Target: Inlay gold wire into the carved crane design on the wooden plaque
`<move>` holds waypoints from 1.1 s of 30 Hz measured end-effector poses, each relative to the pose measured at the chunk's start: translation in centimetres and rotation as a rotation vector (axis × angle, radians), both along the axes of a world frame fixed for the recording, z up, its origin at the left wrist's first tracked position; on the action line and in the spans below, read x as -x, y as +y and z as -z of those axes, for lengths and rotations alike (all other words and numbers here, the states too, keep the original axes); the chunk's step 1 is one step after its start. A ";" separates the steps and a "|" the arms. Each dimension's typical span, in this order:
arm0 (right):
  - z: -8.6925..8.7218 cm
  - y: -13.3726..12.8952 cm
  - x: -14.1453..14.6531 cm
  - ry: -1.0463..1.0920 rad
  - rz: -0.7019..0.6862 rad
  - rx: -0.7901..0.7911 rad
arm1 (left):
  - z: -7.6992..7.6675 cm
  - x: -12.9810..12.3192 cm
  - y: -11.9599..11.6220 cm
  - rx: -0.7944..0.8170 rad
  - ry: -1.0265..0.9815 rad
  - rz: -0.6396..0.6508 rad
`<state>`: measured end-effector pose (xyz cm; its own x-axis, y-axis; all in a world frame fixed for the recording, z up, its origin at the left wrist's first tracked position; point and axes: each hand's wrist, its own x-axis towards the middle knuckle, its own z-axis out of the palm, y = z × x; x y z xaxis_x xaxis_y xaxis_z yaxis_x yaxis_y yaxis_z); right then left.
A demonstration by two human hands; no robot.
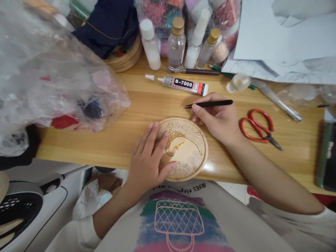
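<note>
A round wooden plaque (193,147) lies at the table's front edge, drawn with a bird and waves in fine lines. Gold lining follows the bird's head, neck and part of its body. My left hand (149,154) rests on the plaque's left side with its fingers spread. Just beyond the plaque's upper right rim, my right hand (216,119) pinches black tweezers (215,103), whose tips point left above the table. A B-7000 glue tube (183,85) lies behind the tweezers, its white cap (149,77) off beside the nozzle.
Red-handled scissors (258,129) lie right of my right hand. Four small bottles (176,45) stand at the back, near a small clear cup (238,82) and paper sheets (283,42). A large plastic bag (60,80) covers the left side. A phone-like object (327,154) sits far right.
</note>
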<state>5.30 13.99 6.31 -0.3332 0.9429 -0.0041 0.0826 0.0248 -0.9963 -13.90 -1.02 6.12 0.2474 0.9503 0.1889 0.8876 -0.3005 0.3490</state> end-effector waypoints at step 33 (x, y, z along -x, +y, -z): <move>0.0 0.0 0.0 0.011 0.005 0.011 | 0.0 0.1 0.0 -0.007 0.004 0.009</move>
